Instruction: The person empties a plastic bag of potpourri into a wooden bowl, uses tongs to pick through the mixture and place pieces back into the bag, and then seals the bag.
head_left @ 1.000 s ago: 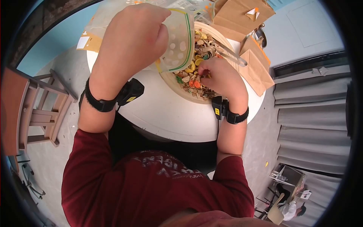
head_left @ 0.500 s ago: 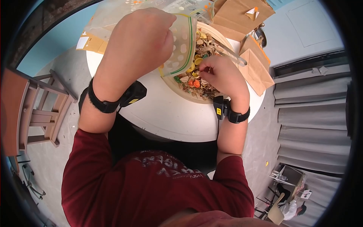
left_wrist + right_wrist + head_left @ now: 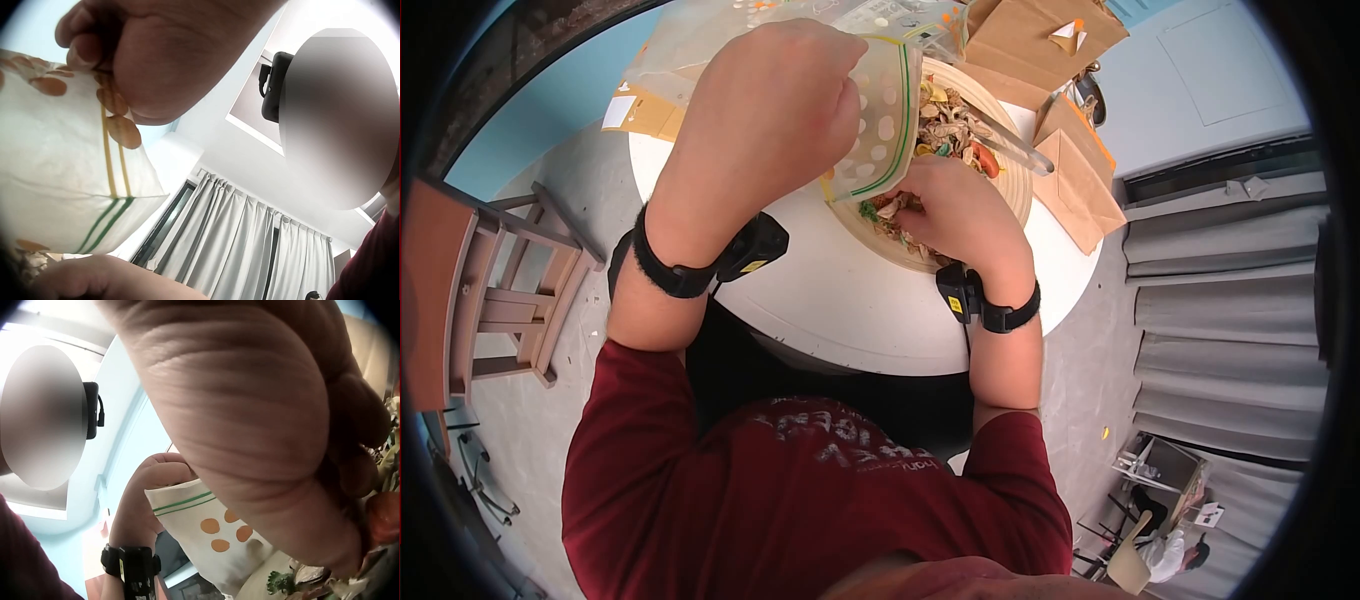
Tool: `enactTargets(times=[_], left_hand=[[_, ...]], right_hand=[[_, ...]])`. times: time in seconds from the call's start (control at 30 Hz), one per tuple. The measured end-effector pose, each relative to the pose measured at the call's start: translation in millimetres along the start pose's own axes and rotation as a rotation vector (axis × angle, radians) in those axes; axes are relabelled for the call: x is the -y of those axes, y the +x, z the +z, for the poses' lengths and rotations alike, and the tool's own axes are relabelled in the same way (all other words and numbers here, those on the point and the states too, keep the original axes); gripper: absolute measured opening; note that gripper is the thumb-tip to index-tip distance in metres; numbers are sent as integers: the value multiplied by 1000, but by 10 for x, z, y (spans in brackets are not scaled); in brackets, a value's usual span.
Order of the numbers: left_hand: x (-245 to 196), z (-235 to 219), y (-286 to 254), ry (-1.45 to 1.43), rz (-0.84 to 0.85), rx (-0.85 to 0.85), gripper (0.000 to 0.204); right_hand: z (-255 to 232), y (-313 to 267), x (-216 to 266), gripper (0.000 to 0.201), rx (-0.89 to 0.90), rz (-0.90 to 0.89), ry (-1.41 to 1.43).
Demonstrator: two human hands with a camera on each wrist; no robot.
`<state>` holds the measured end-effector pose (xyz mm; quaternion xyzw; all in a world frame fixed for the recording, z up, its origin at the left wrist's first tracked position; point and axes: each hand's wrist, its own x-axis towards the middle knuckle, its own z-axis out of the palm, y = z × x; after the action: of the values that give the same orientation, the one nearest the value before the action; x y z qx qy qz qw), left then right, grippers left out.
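Note:
My left hand (image 3: 775, 100) grips the top edge of a clear zip bag (image 3: 887, 150) printed with pale dots, its zip strip green and yellow. The bag leans over the left side of a round, pale woven tray (image 3: 1025, 205) heaped with mixed dried plant pieces (image 3: 945, 125) in brown, yellow, orange and green. Beside the bag's mouth, my right hand (image 3: 960, 205) reaches down into the heap, fingers and thumb curled in among the pieces. The right wrist view shows an orange-red piece (image 3: 382, 515) between thumb and fingers. Part of the heap is hidden under this hand.
Long metal tongs (image 3: 1020, 150) lie across the tray's right rim. Brown paper bags (image 3: 1040, 50) stand behind and to the right on the round white table (image 3: 830, 310). More clear plastic bags (image 3: 690, 50) lie at the back left.
My right hand has moved left and toward the bag, down over the orange pieces that showed before. My left hand and the bag shifted slightly right earlier, then stayed.

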<state>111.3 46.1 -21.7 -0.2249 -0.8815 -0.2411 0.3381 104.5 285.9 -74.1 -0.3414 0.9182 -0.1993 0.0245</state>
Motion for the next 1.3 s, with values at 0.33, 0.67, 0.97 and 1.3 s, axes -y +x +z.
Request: enactTargets(times=[0.33, 0.67, 0.97, 1.3], left_hand=[[20, -24, -21, 11, -2, 19, 30], [-5, 79, -56, -9, -25, 72, 28], [-73, 113, -66, -1, -12, 152, 26], [-99, 119, -62, -23, -8, 155, 27]], right_hand=[[-188, 22, -51, 11, -104, 121, 235], [-411, -22, -81, 11, -404, 244, 907], [-75, 106, 318, 16, -502, 116, 829], [-48, 96, 291, 17, -433, -32, 421]])
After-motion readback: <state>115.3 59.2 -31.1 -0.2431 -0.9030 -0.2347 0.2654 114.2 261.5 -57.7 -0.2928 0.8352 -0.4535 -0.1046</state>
